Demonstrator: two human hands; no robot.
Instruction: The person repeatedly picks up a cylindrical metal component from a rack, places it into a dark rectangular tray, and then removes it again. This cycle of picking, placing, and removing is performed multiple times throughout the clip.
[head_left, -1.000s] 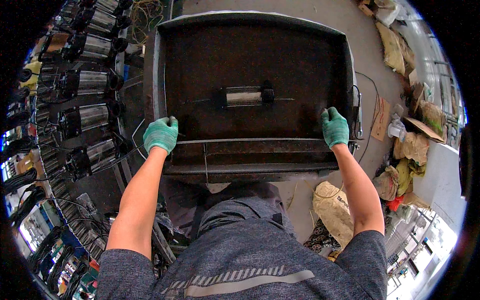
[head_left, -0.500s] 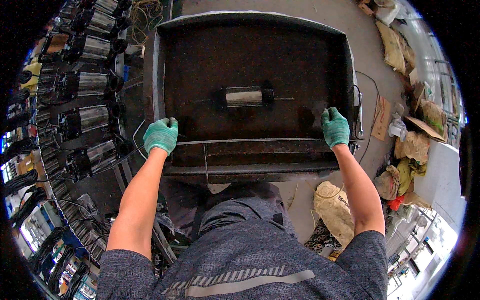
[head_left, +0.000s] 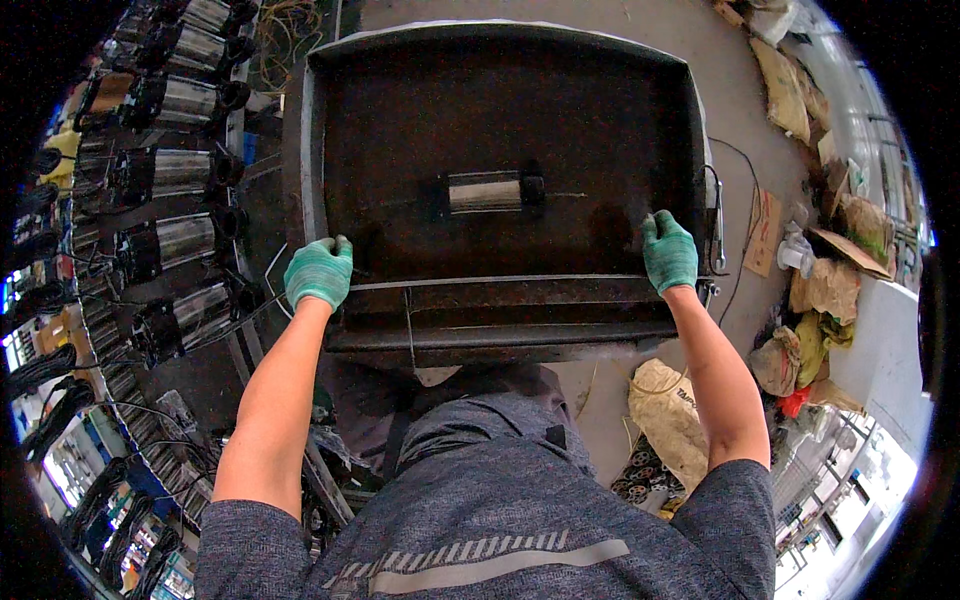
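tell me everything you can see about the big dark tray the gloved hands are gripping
The tray is a large, shallow rectangular pan of dark, grimy metal with raised walls and a paler worn rim. It lies roughly level in front of the person, above the concrete floor. A short metal cylinder with dark ends lies on its side near the middle. The left hand and right hand, both in green gloves, grip the near rim at its two corners.

On your right, a flat brown cardboard piece [head_left: 764,232] lies on the floor. Near it sit crumpled brown paper bags [head_left: 835,285] and a pale printed sack [head_left: 668,415].
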